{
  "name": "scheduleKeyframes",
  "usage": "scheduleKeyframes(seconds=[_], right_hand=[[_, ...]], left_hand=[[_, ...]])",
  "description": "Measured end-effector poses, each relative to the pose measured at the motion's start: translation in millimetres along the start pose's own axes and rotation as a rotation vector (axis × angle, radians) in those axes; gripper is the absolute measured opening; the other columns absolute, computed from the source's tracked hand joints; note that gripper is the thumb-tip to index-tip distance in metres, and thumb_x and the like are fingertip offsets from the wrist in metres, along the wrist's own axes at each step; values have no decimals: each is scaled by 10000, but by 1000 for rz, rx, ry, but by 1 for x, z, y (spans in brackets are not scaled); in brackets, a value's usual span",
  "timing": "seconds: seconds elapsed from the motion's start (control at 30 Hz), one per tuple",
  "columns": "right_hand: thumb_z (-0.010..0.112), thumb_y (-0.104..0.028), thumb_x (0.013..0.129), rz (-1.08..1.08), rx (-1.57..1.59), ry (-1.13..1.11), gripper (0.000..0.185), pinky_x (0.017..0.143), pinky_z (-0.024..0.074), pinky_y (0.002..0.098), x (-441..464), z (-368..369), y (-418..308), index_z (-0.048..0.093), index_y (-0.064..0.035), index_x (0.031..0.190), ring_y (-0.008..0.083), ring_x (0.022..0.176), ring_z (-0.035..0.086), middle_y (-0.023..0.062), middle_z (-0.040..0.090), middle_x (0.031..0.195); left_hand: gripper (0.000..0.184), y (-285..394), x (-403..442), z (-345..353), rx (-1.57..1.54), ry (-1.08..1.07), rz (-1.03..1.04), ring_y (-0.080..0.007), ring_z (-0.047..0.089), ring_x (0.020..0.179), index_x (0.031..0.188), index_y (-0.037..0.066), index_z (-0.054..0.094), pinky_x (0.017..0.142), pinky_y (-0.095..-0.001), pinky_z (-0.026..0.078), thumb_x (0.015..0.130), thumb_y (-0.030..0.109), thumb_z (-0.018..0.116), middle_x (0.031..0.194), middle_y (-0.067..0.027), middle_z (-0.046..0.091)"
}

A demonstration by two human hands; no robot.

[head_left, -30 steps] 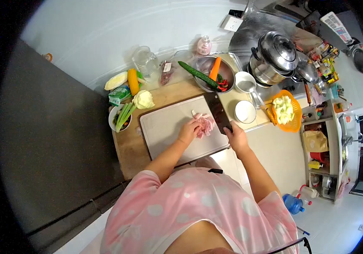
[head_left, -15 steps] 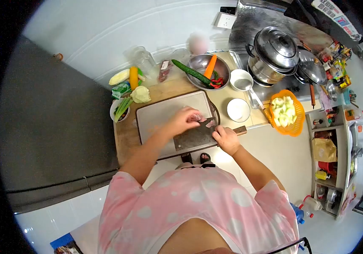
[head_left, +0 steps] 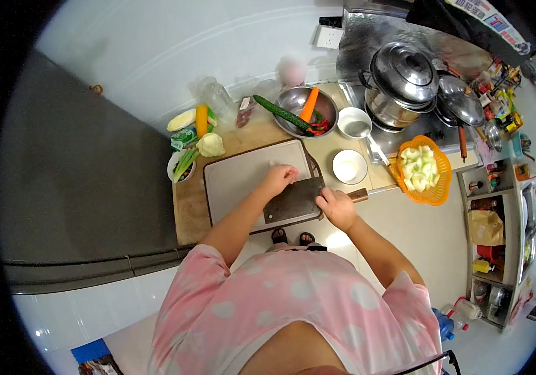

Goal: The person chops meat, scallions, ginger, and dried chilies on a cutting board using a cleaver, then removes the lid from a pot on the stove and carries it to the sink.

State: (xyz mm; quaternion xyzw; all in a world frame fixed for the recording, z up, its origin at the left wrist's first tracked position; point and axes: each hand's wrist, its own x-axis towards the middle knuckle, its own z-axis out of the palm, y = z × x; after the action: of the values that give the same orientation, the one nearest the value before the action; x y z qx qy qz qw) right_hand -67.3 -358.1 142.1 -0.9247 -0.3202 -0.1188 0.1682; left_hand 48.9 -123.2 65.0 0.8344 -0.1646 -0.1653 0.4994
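Observation:
My right hand (head_left: 338,208) grips the dark cleaver (head_left: 292,201) at the end of the blade near its wooden handle, which sticks out to the right. The blade lies broad side up over the right half of the light cutting board (head_left: 237,181). Just beyond the blade's far edge is my left hand (head_left: 278,179), fingers bent together around a bit of pink meat (head_left: 292,174). The rest of the meat is hidden by the hand and blade.
Beyond the board stand a cabbage piece (head_left: 210,145), a metal bowl (head_left: 306,111) with cucumber and carrot, and a white bowl (head_left: 350,167). Rightward are a saucepan (head_left: 355,123), a steamer pot (head_left: 399,94) and an orange basket (head_left: 444,170) of cut pale-green vegetable.
The cleaver has swung from beside the meat to flat over the board, its handle now rightward. My right hand shifted its grip toward the blade. The meat pile is no longer visible.

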Motion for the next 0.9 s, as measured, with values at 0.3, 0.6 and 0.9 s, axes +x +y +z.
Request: scheduleKeyframes(seconds=[0.3, 0.6, 0.9], right_hand=[[539, -114, 764, 161, -77, -1, 118, 640, 478, 395, -37, 0, 7, 513, -111, 879, 267, 730, 579, 90, 507, 880], [663, -31, 636, 391, 107, 31, 303, 605, 471, 437, -7, 0, -3, 504, -90, 888, 334, 695, 567, 112, 510, 894], [618, 15, 719, 592, 591, 53, 199, 668, 465, 413, 83, 40, -68, 483, -51, 850, 370, 769, 577, 177, 560, 836]], left_hand=[[264, 29, -7, -18, 284, -131, -53, -334, 596, 1001, 1101, 59, 640, 863, -376, 475, 850, 51, 558, 1137, -147, 627], [104, -12, -40, -83, -31, 489, -66, -170, 642, 710, 892, 35, 667, 672, -295, 507, 798, 79, 671, 808, -80, 685], [186, -66, -135, -210, 200, 792, -337, -190, 590, 674, 882, 32, 641, 634, -337, 478, 790, 175, 716, 801, -70, 639]])
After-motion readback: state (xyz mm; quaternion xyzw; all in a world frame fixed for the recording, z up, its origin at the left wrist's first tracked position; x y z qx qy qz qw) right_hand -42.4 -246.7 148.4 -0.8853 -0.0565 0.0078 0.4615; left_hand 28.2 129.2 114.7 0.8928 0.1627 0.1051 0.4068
